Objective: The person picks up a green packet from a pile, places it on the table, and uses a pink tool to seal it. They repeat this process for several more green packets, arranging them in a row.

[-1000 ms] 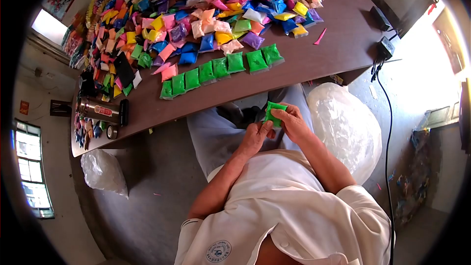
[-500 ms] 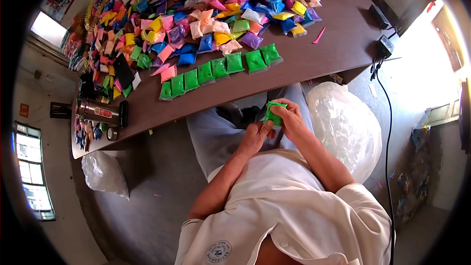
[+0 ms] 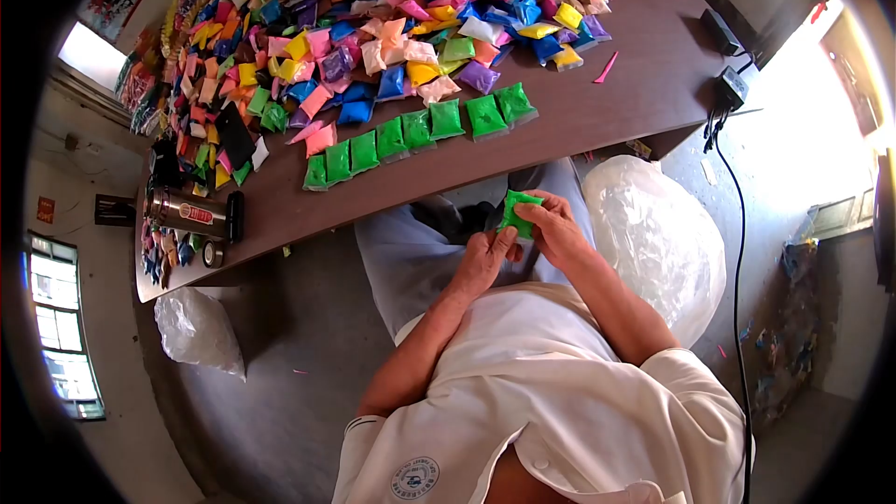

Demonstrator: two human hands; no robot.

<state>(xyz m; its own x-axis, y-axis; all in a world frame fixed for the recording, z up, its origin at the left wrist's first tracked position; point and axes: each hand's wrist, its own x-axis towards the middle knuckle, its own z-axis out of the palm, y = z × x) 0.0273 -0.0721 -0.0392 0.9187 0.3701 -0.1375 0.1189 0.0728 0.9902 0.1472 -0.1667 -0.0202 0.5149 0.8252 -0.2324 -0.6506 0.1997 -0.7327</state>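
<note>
Over my lap, a small green packet point(image 3: 520, 214) is pinched between both hands. My left hand point(image 3: 487, 257) grips its lower edge with thumb and fingers. My right hand point(image 3: 555, 227) holds the packet's right side, the thumb lying across its face. Just beyond, along the table's near edge, several similar green packets point(image 3: 390, 137) lie in a slanting row. Behind that row spreads a large heap of packets point(image 3: 401, 37) in blue, yellow, pink, purple and other colours.
A steel thermos point(image 3: 187, 212) and a tape roll point(image 3: 214, 253) are at the table's left end. A pink stick point(image 3: 607, 67) and a black power adapter point(image 3: 734, 86) lie rightward. A big clear plastic bag point(image 3: 658, 243) stands beside my right leg; a cable point(image 3: 744, 252) hangs nearby.
Both hands have shifted very slightly with the green packet, and more of its face shows. The row and the heap on the table are unchanged.
</note>
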